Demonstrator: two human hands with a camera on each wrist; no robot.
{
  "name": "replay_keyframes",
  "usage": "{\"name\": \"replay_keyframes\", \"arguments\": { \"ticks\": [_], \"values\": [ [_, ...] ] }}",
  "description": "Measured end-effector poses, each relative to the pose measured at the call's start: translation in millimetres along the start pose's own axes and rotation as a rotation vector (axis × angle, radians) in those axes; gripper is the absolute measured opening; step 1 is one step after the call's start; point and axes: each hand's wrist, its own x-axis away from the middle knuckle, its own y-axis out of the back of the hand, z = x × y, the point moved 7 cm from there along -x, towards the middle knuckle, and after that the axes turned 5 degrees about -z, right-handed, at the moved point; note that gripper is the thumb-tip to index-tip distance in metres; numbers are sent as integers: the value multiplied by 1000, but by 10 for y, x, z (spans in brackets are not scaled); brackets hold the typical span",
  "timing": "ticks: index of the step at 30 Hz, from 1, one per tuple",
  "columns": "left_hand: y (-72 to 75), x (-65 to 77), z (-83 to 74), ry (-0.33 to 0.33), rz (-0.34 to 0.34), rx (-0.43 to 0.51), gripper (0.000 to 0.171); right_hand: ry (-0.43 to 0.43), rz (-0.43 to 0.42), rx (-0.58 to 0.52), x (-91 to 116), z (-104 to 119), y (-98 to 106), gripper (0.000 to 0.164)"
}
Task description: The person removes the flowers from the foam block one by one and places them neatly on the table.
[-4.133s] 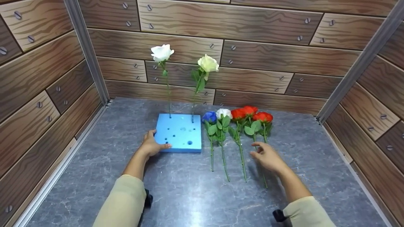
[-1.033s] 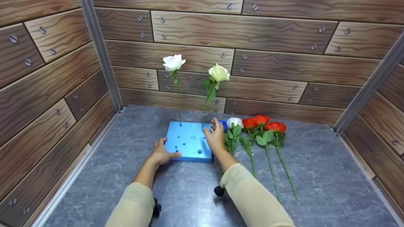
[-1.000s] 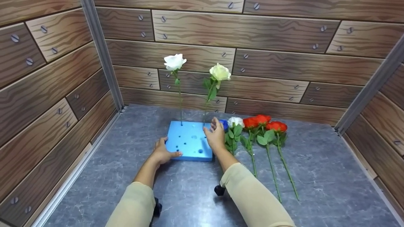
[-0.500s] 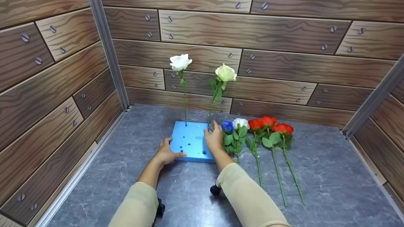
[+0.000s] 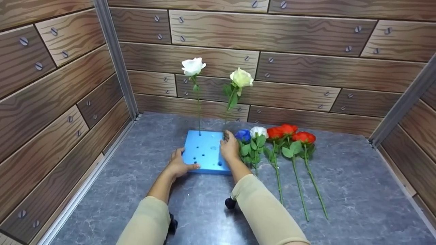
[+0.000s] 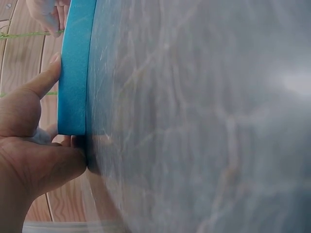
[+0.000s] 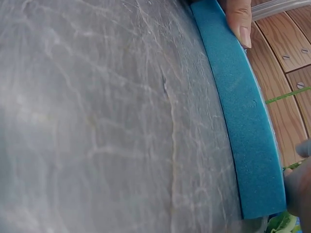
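A blue foam block (image 5: 207,149) with several holes lies on the table. A white rose (image 5: 193,66) stands upright in its back left hole. The pale yellow rose (image 5: 242,77) rises from the back right and leans a little right. My left hand (image 5: 180,165) grips the block's front left corner, its thumb on top and its fingers along the side. At the block's right edge, my right hand (image 5: 230,148) pinches the yellow rose's stem low down, close to the foam. The right wrist view has that stem (image 7: 291,166) between thumb and finger; the fingertips are partly hidden.
Right of the block lie a blue rose (image 5: 243,135), another white rose (image 5: 259,132) and three red roses (image 5: 304,137), stems toward me. Wood-patterned walls (image 5: 218,30) enclose the grey marbled table (image 5: 368,190) at the back and sides.
My right hand has come left from above the red roses' stems to the yellow rose's stem, then closed in slightly. The left hand has kept its hold on the block. The head view has shifted.
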Motion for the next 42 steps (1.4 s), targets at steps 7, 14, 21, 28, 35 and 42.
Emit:
{"name": "replay_keyframes", "arguments": {
  "ticks": [7,14,21,28,35,42],
  "values": [
    [-7,0,8,-5,15,-9,107,-1,-93,4,13,7,54,36],
    [-2,-16,19,12,26,-8,107,-26,-129,-18,15,-5,61,32],
    [16,-4,1,13,20,3,107,-19,-154,45,3,8,62,27],
    [1,19,-1,20,19,-4,107,-2,-217,102,13,17,84,20],
    [-8,23,4,16,25,12,107,2,-270,95,39,26,95,19],
    [0,3,2,-3,18,1,108,-21,-259,77,41,8,76,23]
  ]
}}
